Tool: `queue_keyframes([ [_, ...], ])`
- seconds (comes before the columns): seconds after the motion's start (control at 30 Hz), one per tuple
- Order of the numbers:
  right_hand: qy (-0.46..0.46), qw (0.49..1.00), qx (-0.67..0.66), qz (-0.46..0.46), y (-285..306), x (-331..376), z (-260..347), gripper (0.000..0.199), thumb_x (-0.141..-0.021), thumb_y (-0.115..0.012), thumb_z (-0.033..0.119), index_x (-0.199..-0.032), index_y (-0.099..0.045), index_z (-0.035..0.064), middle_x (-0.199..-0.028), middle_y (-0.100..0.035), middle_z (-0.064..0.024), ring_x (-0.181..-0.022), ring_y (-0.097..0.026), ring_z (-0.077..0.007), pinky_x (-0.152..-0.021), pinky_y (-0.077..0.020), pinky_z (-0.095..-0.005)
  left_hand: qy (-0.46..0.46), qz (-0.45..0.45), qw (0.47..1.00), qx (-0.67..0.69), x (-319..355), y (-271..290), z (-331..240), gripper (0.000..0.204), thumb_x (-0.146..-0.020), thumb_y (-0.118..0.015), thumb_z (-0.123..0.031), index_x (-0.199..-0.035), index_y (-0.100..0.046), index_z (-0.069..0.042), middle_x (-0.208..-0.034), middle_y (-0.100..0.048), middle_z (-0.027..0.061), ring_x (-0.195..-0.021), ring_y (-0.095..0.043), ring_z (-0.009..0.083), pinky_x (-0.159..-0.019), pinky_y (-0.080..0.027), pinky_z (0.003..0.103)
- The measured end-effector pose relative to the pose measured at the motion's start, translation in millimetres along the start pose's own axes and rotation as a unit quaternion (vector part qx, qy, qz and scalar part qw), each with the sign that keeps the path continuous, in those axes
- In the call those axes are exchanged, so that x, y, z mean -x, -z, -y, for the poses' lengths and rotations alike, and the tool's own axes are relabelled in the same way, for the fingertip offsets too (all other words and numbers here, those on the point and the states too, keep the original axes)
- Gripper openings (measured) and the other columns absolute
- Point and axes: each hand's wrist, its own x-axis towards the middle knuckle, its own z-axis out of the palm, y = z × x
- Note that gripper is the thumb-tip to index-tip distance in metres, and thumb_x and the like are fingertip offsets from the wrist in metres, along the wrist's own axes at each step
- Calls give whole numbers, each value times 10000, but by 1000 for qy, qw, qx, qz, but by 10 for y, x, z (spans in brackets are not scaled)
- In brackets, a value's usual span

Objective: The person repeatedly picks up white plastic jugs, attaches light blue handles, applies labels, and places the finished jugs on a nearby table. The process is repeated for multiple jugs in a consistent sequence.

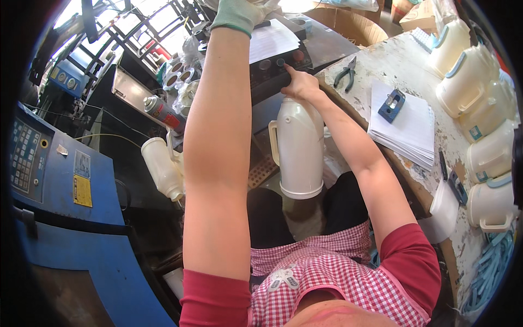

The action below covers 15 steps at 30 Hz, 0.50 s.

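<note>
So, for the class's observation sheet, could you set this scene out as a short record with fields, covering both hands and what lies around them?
Left hand: in a green-cuffed glove, at the upper edge; its fingers are partly cut off
Right hand: bare, at the top of a cream jug, one finger at a button on a dark control panel
Worn worktop: pliers, paper stack, dark blue tool on the paper
Far right: handled jugs, light blue strips
Far left: blue machine with a keypad
</note>
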Motion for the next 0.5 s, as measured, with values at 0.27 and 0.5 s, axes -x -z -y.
queue_keyframes([
  [0.27, -14, 999, 45, 14, 197, -66, 76, 816, -732, -776, 389, -1493, -558, 194, -1233, -732, -138, -1135, -708, -305, -976, -558, -433, -142, -70, 985, -74, -22, -51, -94, 1053, -532, -966, -386, -1370, -452, -10, -1379, -450, 236, -1327, -433, 386, -1162, -362, 472],
  [0.5, 69, 984, -166, -19, 867, 2079, 266, 612, -807, -750, 550, -1269, -719, 150, -985, -784, -83, -942, -751, -294, -864, -587, -398, -208, 78, 974, -41, 179, 239, -625, 679, -974, -646, -469, -1447, -407, -43, -1335, -534, 247, -1274, -581, 433, -1084, -498, 528],
])
